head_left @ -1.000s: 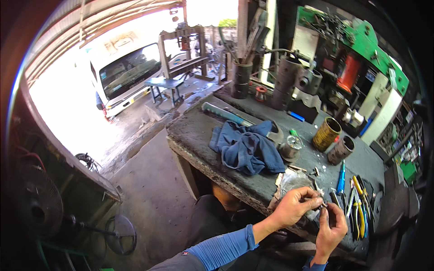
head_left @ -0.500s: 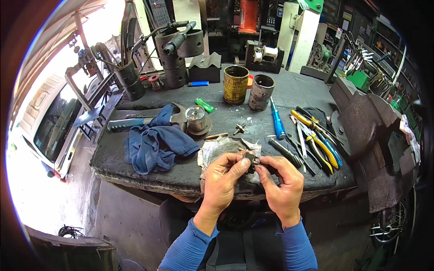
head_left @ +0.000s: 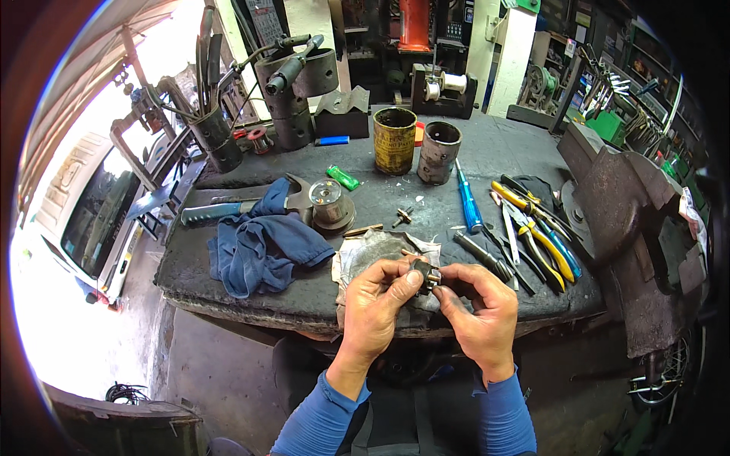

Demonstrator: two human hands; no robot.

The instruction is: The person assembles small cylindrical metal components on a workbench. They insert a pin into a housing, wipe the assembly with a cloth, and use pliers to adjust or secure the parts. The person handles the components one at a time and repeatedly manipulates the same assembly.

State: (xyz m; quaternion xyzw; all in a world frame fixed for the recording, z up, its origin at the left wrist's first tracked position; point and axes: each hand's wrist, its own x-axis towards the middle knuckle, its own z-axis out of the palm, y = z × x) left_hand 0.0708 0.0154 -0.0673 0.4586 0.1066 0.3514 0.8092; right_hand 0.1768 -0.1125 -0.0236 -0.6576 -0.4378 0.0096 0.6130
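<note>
My left hand (head_left: pixel 372 301) pinches a small black part with brass-coloured metal pieces (head_left: pixel 424 275) between thumb and fingers, above the near edge of the workbench. From the other side, the thumb and fingertips of my right hand (head_left: pixel 484 310) close on the metal end of that part. Fingers cover much of it, so its exact kind is unclear. Beneath the hands lies a stained, pale round pad (head_left: pixel 361 257). Just beyond them a small metal piece with a thin shaft (head_left: pixel 403 217) rests on the bench. A dark ribbed cylinder (head_left: pixel 484 257) lies beside my right hand.
Left are a crumpled blue cloth (head_left: pixel 266 254), a hammer (head_left: pixel 213 213), a wire spool (head_left: pixel 328 201) and a green lighter (head_left: pixel 344 178). Behind stand a yellow can (head_left: pixel 395 148) and a grey cup (head_left: pixel 439 159). A blue screwdriver (head_left: pixel 470 209), pliers (head_left: pixel 559 261) and a bulky vise (head_left: pixel 620 209) occupy the right.
My right hand has shifted slightly right and down, and more of the part's brass-coloured metal shows between the hands. My left hand keeps its hold. The view has tilted a little.
</note>
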